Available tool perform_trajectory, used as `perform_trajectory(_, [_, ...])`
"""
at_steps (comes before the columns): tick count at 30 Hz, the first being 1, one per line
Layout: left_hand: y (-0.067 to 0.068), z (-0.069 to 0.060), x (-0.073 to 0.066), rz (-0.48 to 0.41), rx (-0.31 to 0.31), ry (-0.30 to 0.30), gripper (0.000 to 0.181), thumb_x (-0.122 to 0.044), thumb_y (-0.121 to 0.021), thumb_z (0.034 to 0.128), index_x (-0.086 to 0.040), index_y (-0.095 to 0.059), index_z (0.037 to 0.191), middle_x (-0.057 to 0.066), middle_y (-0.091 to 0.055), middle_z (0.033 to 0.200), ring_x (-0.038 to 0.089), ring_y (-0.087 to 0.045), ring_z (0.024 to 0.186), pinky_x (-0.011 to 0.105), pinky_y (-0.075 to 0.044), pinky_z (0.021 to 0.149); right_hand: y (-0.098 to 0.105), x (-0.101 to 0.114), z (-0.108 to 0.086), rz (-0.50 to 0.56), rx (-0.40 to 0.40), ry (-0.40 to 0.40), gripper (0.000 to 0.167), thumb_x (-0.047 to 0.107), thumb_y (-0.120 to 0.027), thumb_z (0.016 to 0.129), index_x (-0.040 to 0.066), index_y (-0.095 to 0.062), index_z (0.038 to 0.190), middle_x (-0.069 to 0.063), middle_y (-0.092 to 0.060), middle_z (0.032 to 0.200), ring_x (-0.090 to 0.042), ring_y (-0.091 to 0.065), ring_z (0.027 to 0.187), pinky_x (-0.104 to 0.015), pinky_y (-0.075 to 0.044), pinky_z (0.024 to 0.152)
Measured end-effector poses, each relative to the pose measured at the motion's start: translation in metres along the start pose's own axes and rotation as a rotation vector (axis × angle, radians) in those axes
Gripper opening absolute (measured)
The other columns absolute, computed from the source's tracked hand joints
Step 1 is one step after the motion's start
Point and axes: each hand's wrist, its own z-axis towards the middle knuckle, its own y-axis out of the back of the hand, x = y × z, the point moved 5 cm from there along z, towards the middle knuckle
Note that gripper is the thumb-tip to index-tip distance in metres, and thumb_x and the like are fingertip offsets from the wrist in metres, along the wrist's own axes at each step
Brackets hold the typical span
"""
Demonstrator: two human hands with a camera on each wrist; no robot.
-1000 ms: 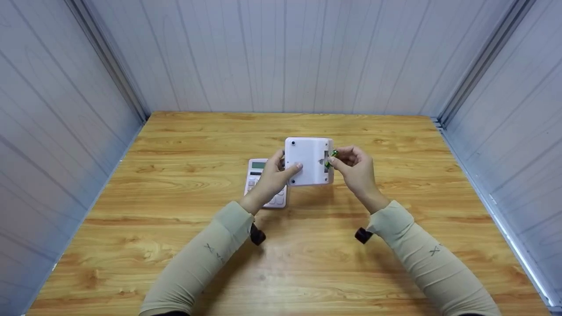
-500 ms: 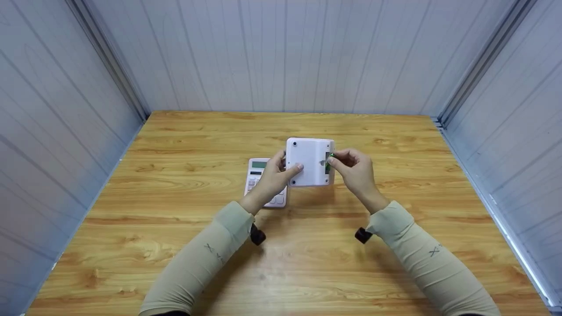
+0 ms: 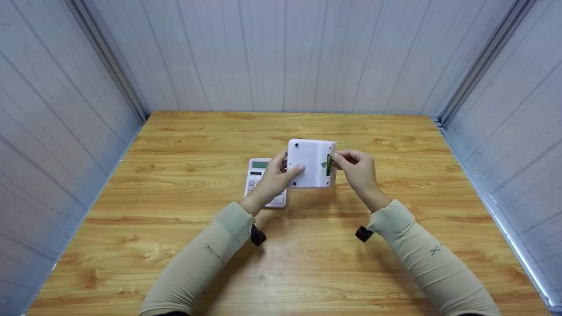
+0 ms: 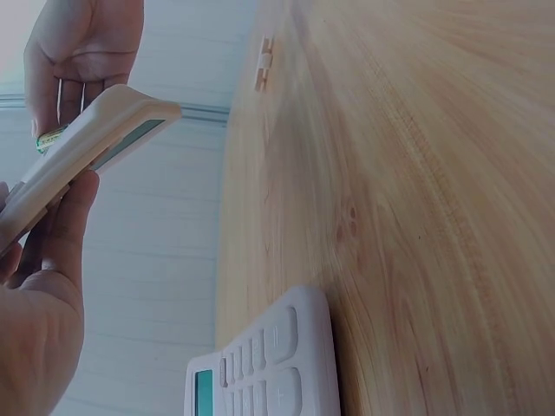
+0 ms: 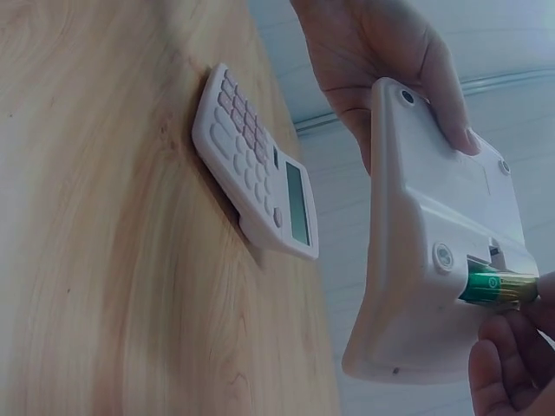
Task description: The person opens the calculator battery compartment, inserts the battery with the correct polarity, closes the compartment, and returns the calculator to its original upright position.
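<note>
My left hand (image 3: 278,172) grips a white calculator (image 3: 307,164) above the table, its back turned up and its thumb lying across the back. The calculator's open battery slot faces right. A green and gold battery (image 5: 500,287) lies in that slot, its gold end rising a little out of it in the right wrist view. My right hand (image 3: 356,169) pinches the battery's end with thumb and fingers; the fingers are partly hidden behind the calculator. In the left wrist view a strip of the held calculator's screen (image 4: 130,143) shows underneath.
A second pale calculator (image 5: 251,156) lies face up on the wooden table (image 3: 303,254), partly under my left forearm in the head view. A small peach-coloured piece (image 4: 264,63) lies on the table. Pale panel walls (image 3: 281,57) stand behind and at both sides.
The battery has gone from slanting out of the slot to lying along it. The held calculator has shifted slightly right and nearer me; my right thumb has moved towards the battery's upper end.
</note>
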Motion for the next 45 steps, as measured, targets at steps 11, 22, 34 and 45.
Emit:
perform_trajectory(11, [-0.001, -0.001, -0.004, -0.018, 0.007, -0.027, 0.053, -0.009, -0.067, 0.1063, -0.001, -0.048, 0.155, 0.026, -0.071, 0.136, 0.038, -0.074, 0.123, 0.047, -0.067, 0.097, 0.002, -0.001, 0.004, 0.019, -0.016, -0.078, 0.029, 0.016, -0.077, 0.101, -0.004, -0.073, 0.122, -0.004, -0.072, 0.111, -0.015, -0.065, 0.097, -0.022, -0.060, 0.082])
perform_trajectory(22, [0.001, 0.001, -0.005, -0.031, 0.002, -0.038, 0.053, -0.007, -0.065, 0.1052, 0.001, -0.048, 0.155, 0.028, -0.070, 0.137, 0.036, -0.074, 0.123, 0.046, -0.067, 0.097, 0.001, -0.009, 0.005, 0.047, 0.109, -0.243, 0.056, 0.030, -0.067, 0.108, -0.006, -0.057, 0.150, -0.022, -0.062, 0.144, -0.021, -0.066, 0.118, -0.037, -0.060, 0.106])
perform_trajectory(34, [0.001, 0.001, -0.004, -0.028, -0.013, -0.034, 0.051, -0.005, -0.065, 0.1055, 0.002, -0.049, 0.154, 0.029, -0.071, 0.135, 0.034, -0.075, 0.120, 0.045, -0.067, 0.096, 0.001, -0.012, 0.007, 0.094, 0.115, -0.280, 0.050, 0.028, -0.068, 0.108, -0.009, -0.062, 0.140, -0.002, -0.074, 0.113, -0.011, -0.072, 0.093, -0.024, -0.063, 0.087])
perform_trajectory(45, [0.001, -0.002, -0.003, 0.019, 0.020, -0.045, 0.049, -0.010, -0.065, 0.1077, 0.000, -0.052, 0.154, 0.026, -0.071, 0.136, 0.034, -0.074, 0.121, 0.045, -0.067, 0.096, 0.001, -0.013, 0.005, 0.062, 0.092, -0.270, 0.045, 0.023, -0.070, 0.106, -0.009, -0.066, 0.137, -0.004, -0.071, 0.112, -0.012, -0.070, 0.095, -0.026, -0.064, 0.087])
